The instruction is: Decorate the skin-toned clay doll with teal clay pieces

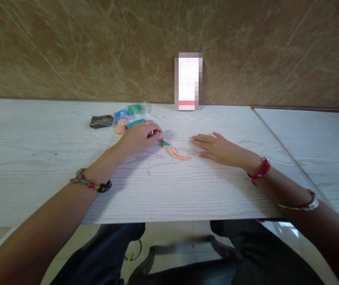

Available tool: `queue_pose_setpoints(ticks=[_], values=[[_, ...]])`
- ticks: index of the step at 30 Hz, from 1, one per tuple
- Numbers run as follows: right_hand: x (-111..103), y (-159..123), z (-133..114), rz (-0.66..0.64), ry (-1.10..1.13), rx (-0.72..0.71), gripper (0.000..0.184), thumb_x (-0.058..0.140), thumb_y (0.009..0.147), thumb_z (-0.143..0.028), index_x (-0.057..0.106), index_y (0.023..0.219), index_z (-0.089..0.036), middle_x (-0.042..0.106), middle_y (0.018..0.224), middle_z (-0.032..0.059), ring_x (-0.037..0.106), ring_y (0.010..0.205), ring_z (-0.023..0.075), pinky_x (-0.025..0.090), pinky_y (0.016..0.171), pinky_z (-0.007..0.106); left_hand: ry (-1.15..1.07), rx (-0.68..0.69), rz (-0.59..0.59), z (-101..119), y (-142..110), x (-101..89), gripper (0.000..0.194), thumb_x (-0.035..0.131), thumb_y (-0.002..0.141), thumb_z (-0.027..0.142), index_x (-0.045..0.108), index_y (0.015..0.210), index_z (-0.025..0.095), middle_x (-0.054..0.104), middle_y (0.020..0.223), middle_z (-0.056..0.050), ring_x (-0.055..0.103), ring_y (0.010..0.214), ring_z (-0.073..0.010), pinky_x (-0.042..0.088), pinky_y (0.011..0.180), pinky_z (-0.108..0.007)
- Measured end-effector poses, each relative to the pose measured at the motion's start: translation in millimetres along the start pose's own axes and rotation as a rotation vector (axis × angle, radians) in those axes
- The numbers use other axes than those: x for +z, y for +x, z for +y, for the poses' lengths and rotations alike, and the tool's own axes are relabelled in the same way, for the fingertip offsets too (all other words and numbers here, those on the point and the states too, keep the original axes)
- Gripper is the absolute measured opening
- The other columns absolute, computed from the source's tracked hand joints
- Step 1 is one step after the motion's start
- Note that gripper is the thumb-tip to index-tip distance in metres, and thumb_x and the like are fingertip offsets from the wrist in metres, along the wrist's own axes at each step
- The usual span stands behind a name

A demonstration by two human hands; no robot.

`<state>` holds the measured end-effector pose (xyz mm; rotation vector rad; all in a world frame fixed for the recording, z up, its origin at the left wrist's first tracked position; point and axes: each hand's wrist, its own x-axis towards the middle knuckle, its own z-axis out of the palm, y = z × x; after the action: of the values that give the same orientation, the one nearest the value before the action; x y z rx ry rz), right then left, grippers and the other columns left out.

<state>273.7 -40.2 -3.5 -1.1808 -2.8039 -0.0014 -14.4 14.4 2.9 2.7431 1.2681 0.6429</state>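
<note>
A small clay figure (175, 152), peach with a teal patch near its upper end, lies on the white table. My left hand (139, 135) is just beyond its upper end, fingers curled in towards the thumb. Whatever sits between those fingertips, if anything, I cannot make out. To the right of the figure, my right hand (218, 148) rests palm down with its fingers stretched out and nothing in it. Partly behind my left hand are a teal piece (134, 123) and a peach clay lump (121, 126) in clear wrapping.
A wrapped dark brown clay block (101, 121) lies at the back left, beside blue clay (122, 114) and green clay (134, 109) in clear bags. A blurred-out upright phone-like panel (187, 81) leans against the brown marbled wall (83, 47). A seam crosses the white table (163, 194) at right.
</note>
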Motion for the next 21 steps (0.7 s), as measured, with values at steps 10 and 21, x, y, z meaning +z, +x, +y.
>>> queue_pose_setpoints(ticks=[10, 21], values=[[1, -2, 11, -0.073, 0.066, 0.031, 0.054, 0.030, 0.093, -0.046, 0.027, 0.142, -0.026, 0.031, 0.147, 0.0082, 0.027, 0.135, 0.0269, 0.026, 0.103, 0.059, -0.029, -0.028, 0.001, 2, 0, -3.4, 0.024, 0.045, 0.084, 0.030, 0.064, 0.088, 0.016, 0.062, 0.082, -0.004, 0.055, 0.073, -0.0136, 0.042, 0.068, -0.025], [0, -1, 6, -0.068, 0.063, -0.015, 0.051, 0.031, 0.093, -0.043, 0.029, 0.141, -0.027, 0.034, 0.146, 0.0058, 0.027, 0.135, 0.0252, 0.024, 0.105, 0.056, -0.018, -0.030, -0.017, -1, 0, -2.1, 0.025, 0.043, 0.084, 0.027, 0.064, 0.091, 0.015, 0.063, 0.087, -0.006, 0.057, 0.079, -0.0150, 0.044, 0.072, -0.026]])
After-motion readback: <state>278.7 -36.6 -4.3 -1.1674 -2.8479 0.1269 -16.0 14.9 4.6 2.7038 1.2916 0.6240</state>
